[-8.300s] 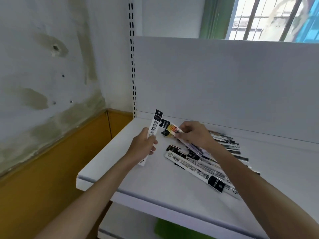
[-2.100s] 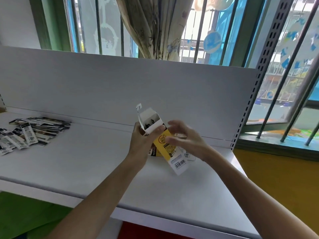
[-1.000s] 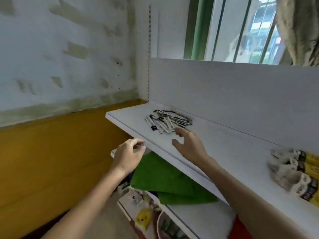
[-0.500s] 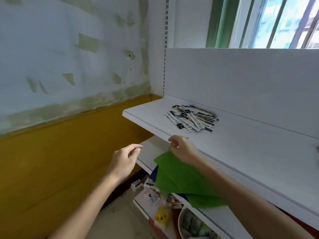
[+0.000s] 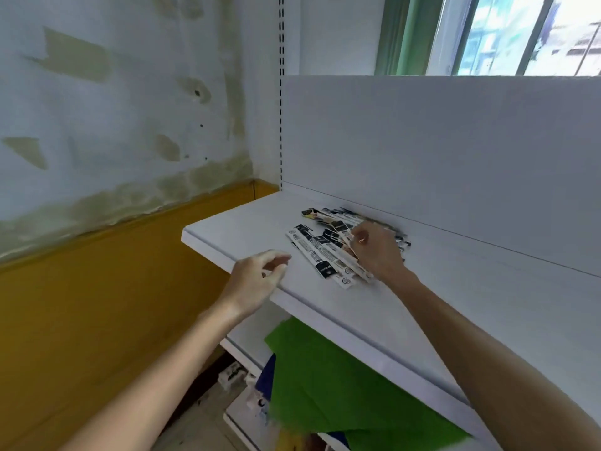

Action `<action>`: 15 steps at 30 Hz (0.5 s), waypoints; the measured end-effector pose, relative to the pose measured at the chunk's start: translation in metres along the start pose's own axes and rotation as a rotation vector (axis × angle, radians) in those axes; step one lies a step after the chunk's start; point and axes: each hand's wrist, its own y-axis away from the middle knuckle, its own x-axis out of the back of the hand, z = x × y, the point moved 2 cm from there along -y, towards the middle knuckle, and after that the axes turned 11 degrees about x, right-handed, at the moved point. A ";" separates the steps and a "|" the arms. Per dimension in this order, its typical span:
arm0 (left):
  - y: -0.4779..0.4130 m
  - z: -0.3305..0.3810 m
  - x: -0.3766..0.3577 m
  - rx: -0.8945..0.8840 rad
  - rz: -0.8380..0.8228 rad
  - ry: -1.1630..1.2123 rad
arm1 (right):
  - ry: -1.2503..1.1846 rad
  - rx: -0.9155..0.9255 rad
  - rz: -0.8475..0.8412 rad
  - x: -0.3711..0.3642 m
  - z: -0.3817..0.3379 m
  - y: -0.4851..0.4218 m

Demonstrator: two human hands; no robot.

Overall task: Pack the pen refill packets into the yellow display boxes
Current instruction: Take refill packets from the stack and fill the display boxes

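A loose pile of pen refill packets (image 5: 320, 252), white strips with black ends, lies on the white shelf (image 5: 471, 288) near its left end, by the back panel. My right hand (image 5: 379, 253) is on the pile's right side, fingers curled down, thumb and forefinger pinching a packet. It hides the packets beneath it. My left hand (image 5: 258, 278) hovers over the shelf's front edge, left of the pile, fingers loosely curled and holding nothing. No yellow display box is in view.
The shelf's white back panel (image 5: 439, 141) rises behind the pile, with a slotted upright (image 5: 281, 92) at its left corner. A green sheet (image 5: 341, 385) lies on the lower shelf. To the left is a wall with a yellow base (image 5: 97, 314).
My right hand has moved from the shelf's front edge up onto the pile of packets. My left hand has risen to the shelf edge. The view has come closer to the pile.
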 end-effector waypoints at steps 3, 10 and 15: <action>-0.033 -0.002 -0.010 -0.025 -0.020 0.016 | 0.125 -0.077 -0.103 -0.008 0.022 -0.019; -0.086 -0.012 -0.039 -0.019 -0.136 0.092 | 0.200 -0.140 -0.197 -0.020 0.039 -0.045; -0.123 -0.009 -0.046 0.014 -0.179 0.191 | -0.080 -0.067 -0.017 -0.012 0.000 -0.057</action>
